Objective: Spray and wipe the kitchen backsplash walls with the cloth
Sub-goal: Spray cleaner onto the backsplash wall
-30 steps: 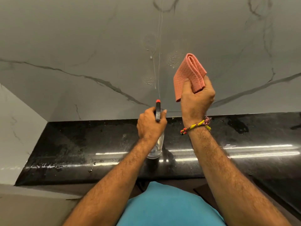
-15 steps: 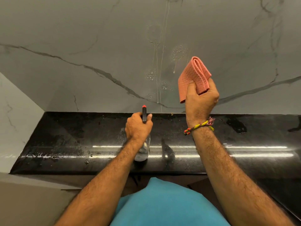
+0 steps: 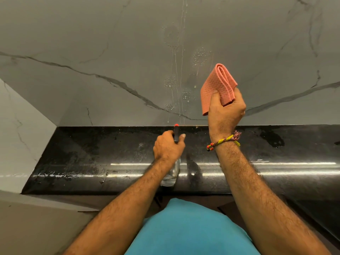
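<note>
My left hand (image 3: 168,147) grips a clear spray bottle (image 3: 171,173) with a black head and red nozzle, held low over the black countertop (image 3: 92,153) and pointing at the wall. My right hand (image 3: 225,112) holds a folded pink cloth (image 3: 218,85) up in front of the grey marble backsplash (image 3: 110,43), a little right of the wet area. Spray droplets and thin drip trails (image 3: 181,83) mark the backsplash between the two hands, running down to the counter's back edge.
The glossy black countertop is wet in patches along its front at the left. A light marble side wall (image 3: 20,126) closes the corner at the left. The counter continues to the right and turns toward me at the far right.
My left hand has lowered the spray bottle from the wall down toward the countertop. More droplets and drips show on the backsplash. My right hand keeps the cloth raised, almost unmoved.
</note>
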